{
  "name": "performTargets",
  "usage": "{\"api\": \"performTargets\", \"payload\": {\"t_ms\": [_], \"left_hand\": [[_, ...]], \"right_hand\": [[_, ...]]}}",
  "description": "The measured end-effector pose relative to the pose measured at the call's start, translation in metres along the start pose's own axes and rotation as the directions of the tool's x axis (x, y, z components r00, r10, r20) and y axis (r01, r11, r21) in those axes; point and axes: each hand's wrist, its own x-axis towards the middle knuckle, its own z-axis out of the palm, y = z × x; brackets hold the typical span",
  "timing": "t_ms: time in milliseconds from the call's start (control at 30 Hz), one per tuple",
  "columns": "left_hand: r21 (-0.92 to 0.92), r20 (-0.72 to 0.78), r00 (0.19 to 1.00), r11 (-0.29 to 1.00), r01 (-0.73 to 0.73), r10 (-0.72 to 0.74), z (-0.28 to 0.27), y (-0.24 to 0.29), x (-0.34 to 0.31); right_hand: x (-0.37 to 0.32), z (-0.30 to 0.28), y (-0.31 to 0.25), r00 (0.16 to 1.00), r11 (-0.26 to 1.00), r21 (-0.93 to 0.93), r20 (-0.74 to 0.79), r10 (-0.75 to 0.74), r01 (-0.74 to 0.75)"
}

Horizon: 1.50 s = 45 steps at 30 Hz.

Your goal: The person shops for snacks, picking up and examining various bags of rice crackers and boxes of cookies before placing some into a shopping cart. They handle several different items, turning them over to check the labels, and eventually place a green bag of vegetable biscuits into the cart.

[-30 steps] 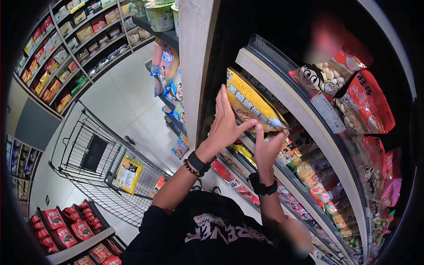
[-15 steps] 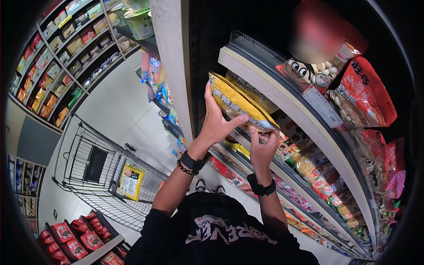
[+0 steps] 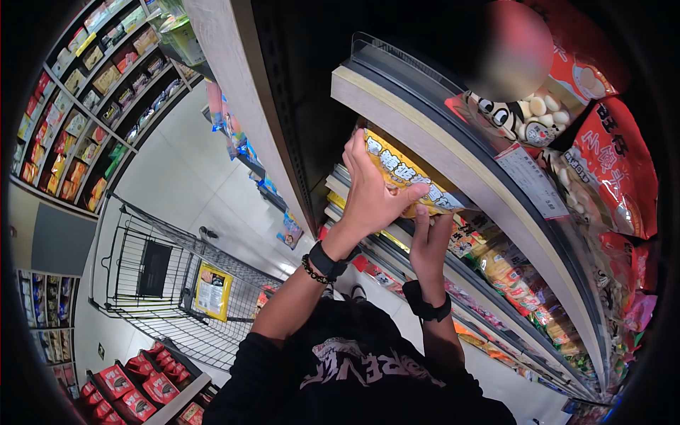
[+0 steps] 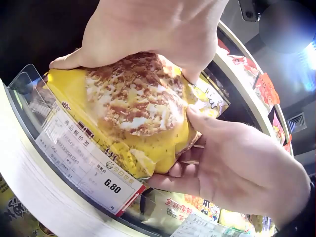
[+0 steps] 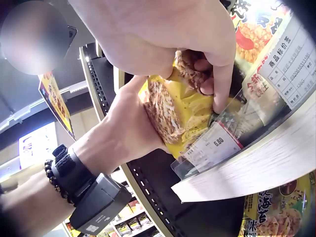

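Both hands hold a yellow snack bag (image 3: 413,172) with a brown crumbly food picture on its front. My left hand (image 3: 375,202) spans the bag, fingers along one side and thumb on the other. My right hand (image 3: 430,248) grips the lower corner, thumb on the front and fingers curled behind. In the left wrist view the bag stands at a shelf edge, its lower part behind a clear strip and a price label (image 4: 89,158) reading 6.80. Part of the bag's front is hidden by my right hand (image 5: 163,34) in the right wrist view.
Above the bag juts a shelf board (image 3: 425,120) carrying red bags (image 3: 609,170). Lower shelves hold several packaged snacks (image 3: 510,283). A wire shopping cart (image 3: 134,304) with a yellow packet (image 3: 213,292) stands to the left. An upright panel (image 3: 241,92) rises beside my left hand.
The bag has moved in toward the shelf from in front of it, its upper edge now under the upper board. Both hands moved with it and kept their hold. The head view has shifted.
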Motion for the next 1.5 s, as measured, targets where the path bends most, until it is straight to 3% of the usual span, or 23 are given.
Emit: {"api": "performTargets", "payload": {"t_ms": [100,567,700,733,900,1100,1167,1300,1467,1500], "left_hand": [[0.005,0.022,1.000,1.000,0.017,-0.017,-0.004,0.000,0.000],[-0.002,0.019,1.000,1.000,0.003,-0.003,-0.008,-0.004,0.000],[-0.182,0.009,0.998,0.981,0.061,-0.061,-0.008,-0.025,0.003],[-0.271,-0.017,0.998,0.961,0.060,-0.068,-0.008,-0.031,0.003],[-0.364,0.011,0.997,0.928,0.079,-0.080,-0.012,-0.036,0.007],[-0.167,-0.009,0.998,0.984,0.067,-0.069,-0.020,-0.023,0.001],[-0.122,-0.008,0.997,0.990,0.074,-0.076,-0.025,-0.014,-0.002],[-0.035,-0.031,0.997,0.997,0.067,-0.068,-0.036,-0.001,-0.014],[0.007,-0.047,0.998,0.999,0.038,-0.038,-0.040,-0.002,-0.028],[0.023,-0.058,0.998,0.999,0.027,-0.026,-0.045,-0.002,-0.032]], "right_hand": [[0.002,0.001,0.002,0.997,0.992,-0.098,-0.009,-0.083,0.082],[0.001,0.005,-0.006,0.997,0.986,-0.147,0.001,-0.074,0.074],[0.006,0.012,-0.020,0.992,0.922,-0.366,0.037,-0.120,0.125],[0.007,0.016,-0.020,0.993,0.919,-0.376,0.023,-0.117,0.117],[0.011,0.020,-0.026,0.999,0.916,-0.398,0.021,-0.044,0.049],[0.008,0.011,-0.025,0.994,0.920,-0.376,0.058,-0.095,0.110],[0.004,0.010,-0.031,1.000,0.997,-0.078,0.025,-0.009,0.011],[-0.003,0.005,-0.022,1.000,0.988,-0.157,0.030,-0.002,0.006],[-0.003,0.004,-0.012,0.993,0.938,-0.327,0.001,-0.121,0.114],[-0.004,0.005,-0.010,0.997,0.956,-0.286,-0.015,-0.070,0.063]]}}
